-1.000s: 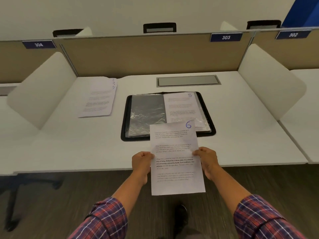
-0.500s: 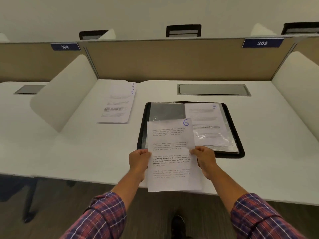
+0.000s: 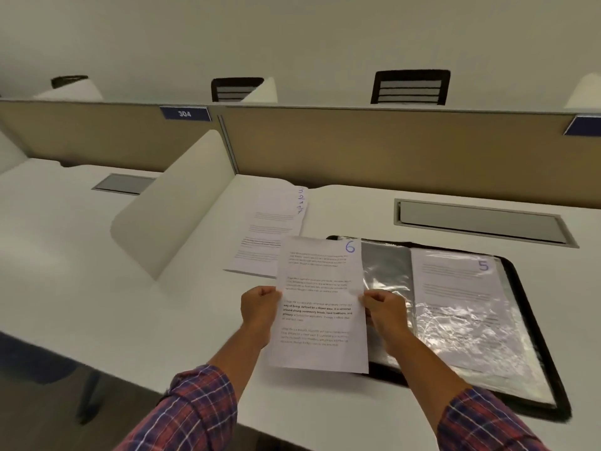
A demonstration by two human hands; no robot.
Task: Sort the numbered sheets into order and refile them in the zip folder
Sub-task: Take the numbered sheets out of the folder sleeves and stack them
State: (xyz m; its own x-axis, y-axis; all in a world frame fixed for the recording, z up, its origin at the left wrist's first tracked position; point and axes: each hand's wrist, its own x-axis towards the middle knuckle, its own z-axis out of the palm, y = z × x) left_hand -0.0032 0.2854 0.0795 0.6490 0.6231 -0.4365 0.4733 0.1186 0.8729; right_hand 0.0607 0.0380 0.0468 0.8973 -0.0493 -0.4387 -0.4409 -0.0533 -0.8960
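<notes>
I hold a printed sheet marked 6 (image 3: 320,288) upright above the white desk, my left hand (image 3: 260,304) pinching its left edge and my right hand (image 3: 383,307) its right edge. Behind it the black zip folder (image 3: 540,336) lies open flat, with clear plastic sleeves. The sheet marked 5 (image 3: 455,288) sits in the right-hand sleeve. A fanned stack of other numbered sheets (image 3: 273,229) lies on the desk to the left of the folder, with handwritten numbers showing at its top right corner. The held sheet overlaps the stack's lower right corner and the folder's left side.
A white curved divider (image 3: 172,216) stands left of the stack. A tan partition (image 3: 374,148) with the label 304 (image 3: 184,113) closes the back. A grey cable hatch (image 3: 481,222) is set into the desk behind the folder. Black chair backs show beyond the partition.
The view has swung left and closer to the desk. Sheet 6, still held in both hands, has moved left, from in front of the folder's middle to over its left edge, near the stack.
</notes>
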